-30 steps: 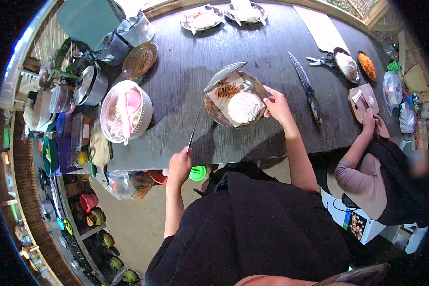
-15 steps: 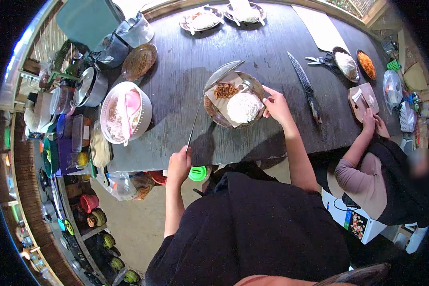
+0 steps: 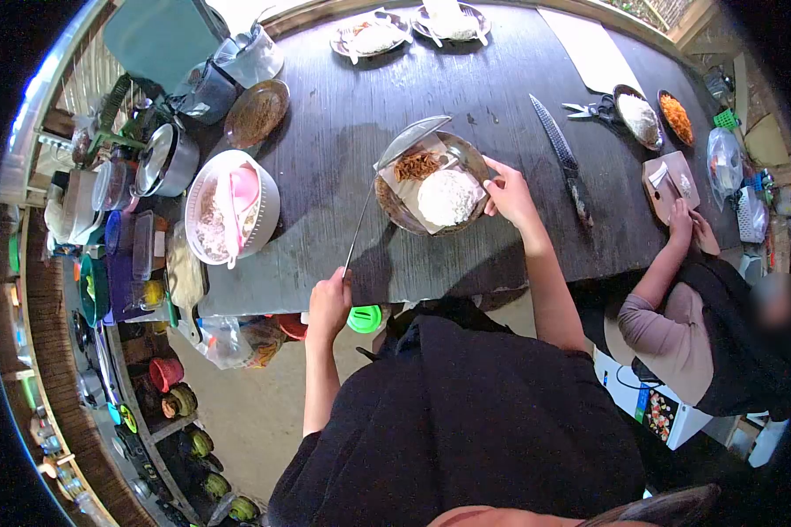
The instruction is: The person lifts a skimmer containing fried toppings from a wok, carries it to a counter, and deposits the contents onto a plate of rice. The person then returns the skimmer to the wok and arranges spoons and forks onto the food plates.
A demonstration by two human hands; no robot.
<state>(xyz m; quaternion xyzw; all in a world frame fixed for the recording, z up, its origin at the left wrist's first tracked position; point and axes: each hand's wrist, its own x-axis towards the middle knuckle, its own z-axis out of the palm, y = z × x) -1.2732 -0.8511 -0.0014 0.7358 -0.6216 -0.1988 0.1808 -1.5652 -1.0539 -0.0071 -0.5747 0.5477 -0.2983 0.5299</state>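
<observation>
My left hand (image 3: pixel 330 305) is closed round the thin handle of a long-handled metal utensil (image 3: pixel 413 138). Its wide, shallow head is tilted over the far left side of a brown plate (image 3: pixel 394 209); whether it is a ladle or a turner I cannot tell. With my right hand (image 3: pixel 508 195) I grip the plate's right rim, fingers over the edge. On the plate, a sheet of paper (image 3: pixel 406 191) lies under a mound of white rice (image 3: pixel 448 197) and a small heap of brown shredded food (image 3: pixel 416 164).
A white basket (image 3: pixel 268 206) of rice with a pink scoop stands left. A knife (image 3: pixel 555 140), scissors (image 3: pixel 593 111) and bowls of white (image 3: pixel 639 119) and orange food (image 3: pixel 675 119) lie right. A co-worker's hands (image 3: pixel 684 224) touch a cutting board (image 3: pixel 655 198). Two filled plates (image 3: pixel 371 37) stand far back.
The utensil's head has shifted very slightly over the brown shredded food. Both of my hands stay almost where they were, and the plate has barely moved.
</observation>
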